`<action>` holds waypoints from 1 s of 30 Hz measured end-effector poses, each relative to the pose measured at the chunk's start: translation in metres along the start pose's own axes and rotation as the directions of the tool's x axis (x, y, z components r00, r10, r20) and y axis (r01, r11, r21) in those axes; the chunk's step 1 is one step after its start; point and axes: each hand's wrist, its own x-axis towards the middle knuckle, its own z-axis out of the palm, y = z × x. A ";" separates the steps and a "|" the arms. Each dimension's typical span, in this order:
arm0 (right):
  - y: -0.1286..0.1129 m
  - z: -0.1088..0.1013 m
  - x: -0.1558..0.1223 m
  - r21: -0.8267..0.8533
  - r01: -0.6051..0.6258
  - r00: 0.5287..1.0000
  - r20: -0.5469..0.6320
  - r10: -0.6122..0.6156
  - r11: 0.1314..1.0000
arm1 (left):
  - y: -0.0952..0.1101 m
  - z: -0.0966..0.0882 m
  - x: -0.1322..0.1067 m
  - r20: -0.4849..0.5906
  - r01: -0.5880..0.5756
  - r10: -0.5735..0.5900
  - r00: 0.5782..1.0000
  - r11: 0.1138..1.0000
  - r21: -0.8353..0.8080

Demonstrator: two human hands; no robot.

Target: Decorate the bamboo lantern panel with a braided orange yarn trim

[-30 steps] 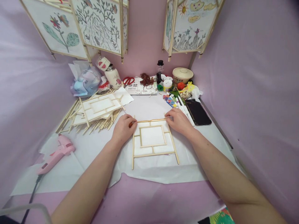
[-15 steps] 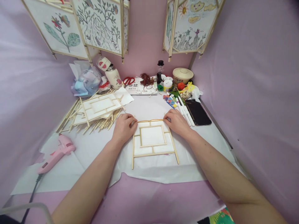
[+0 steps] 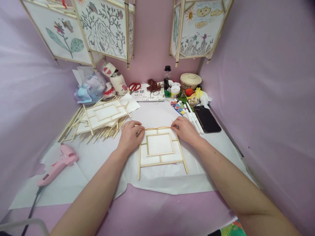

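Note:
A wooden stick frame with white paper behind it and a smaller stick rectangle inside lies flat on the white cloth. Along its far bar runs an orange cord, stretched between my hands. My left hand pinches the cord's left end at the frame's far left corner. At the far right corner my right hand pinches the other end. Both hands rest at the frame, and their fingers hide its far corners.
A pink glue gun lies at left, before a pile of sticks with a second frame. Markers and a black phone lie at right. Red scissors and brown cord sit at the back, beneath hanging painted lanterns.
The view has shifted slightly. Both hands keep their pinch on the orange cord, and the frame stays in place.

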 end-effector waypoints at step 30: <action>0.018 0.015 0.004 0.024 0.066 0.998 -0.024 -0.065 0.998 | 0.092 0.052 0.049 0.255 0.007 -0.002 0.967 1.000 -0.018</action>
